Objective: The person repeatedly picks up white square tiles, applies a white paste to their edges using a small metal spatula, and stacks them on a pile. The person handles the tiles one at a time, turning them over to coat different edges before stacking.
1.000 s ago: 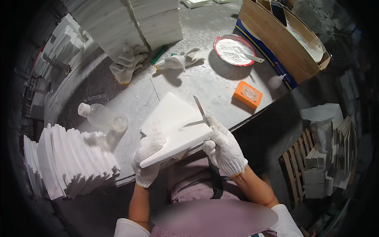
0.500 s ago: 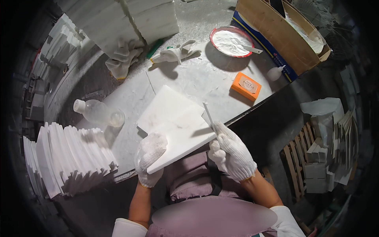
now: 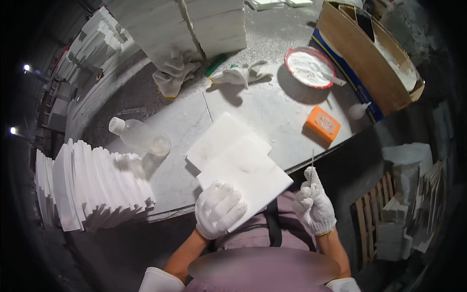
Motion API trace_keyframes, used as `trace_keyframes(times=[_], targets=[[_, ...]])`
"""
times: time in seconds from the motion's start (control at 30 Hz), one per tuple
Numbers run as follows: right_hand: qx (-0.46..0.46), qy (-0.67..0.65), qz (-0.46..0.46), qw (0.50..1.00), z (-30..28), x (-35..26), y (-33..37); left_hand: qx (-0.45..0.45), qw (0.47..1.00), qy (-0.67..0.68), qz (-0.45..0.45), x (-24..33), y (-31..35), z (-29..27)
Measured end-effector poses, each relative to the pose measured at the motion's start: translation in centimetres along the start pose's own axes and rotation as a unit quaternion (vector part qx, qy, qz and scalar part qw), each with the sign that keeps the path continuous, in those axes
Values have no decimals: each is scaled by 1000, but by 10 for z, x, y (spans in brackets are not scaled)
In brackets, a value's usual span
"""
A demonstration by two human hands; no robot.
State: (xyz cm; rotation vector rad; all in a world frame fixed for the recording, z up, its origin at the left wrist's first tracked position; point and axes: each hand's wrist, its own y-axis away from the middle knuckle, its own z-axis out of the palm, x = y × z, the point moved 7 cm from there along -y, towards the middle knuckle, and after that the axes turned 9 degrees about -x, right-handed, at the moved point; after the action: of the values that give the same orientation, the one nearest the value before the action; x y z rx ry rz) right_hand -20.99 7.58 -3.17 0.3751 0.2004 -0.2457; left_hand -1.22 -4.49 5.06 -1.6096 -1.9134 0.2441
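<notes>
My left hand [image 3: 219, 209], in a white knit glove, rests over the near left part of a white stone tile [image 3: 253, 175]. Its fingers bend over the tile's face; the thumb is hidden. This tile overlaps a second white tile [image 3: 221, 141] lying on the table and juts past the table's front edge. Off to the right, my gloved right hand [image 3: 316, 204] is closed round a thin grey blade-like tool [image 3: 313, 160], upright and nearly edge-on. The tool is apart from the tile.
A red-rimmed bowl [image 3: 289, 63] of white powder with a putty knife [image 3: 335, 80], an orange box [image 3: 322, 125] and a cardboard box [image 3: 365, 58] stand at the right. Spare gloves [image 3: 241, 75] lie at the back. A clear bottle [image 3: 138, 136] and stacked white slabs [image 3: 102, 185] are left.
My right hand has drawn away from the tile's edge to the right with the tool. My left hand has shifted further onto the tile, which is turned slightly. The whole view has shifted.
</notes>
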Motion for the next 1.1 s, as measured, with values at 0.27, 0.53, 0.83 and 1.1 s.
trace_keyframes(times=[0.27,0.53,0.83,1.1], targets=[[-2,62,38,997,-29,5,-25,3,980,-184,-73,20,-16,48],[2,166,-13,986,-31,0,-24,-90,961,-202,-167,20,-27,73],[12,220,15,975,-15,5,-31,-214,969,-21,-117,9,-54,67],[3,207,10,978,3,22,-40,-178,978,-56,-97,-31,-93,88]])
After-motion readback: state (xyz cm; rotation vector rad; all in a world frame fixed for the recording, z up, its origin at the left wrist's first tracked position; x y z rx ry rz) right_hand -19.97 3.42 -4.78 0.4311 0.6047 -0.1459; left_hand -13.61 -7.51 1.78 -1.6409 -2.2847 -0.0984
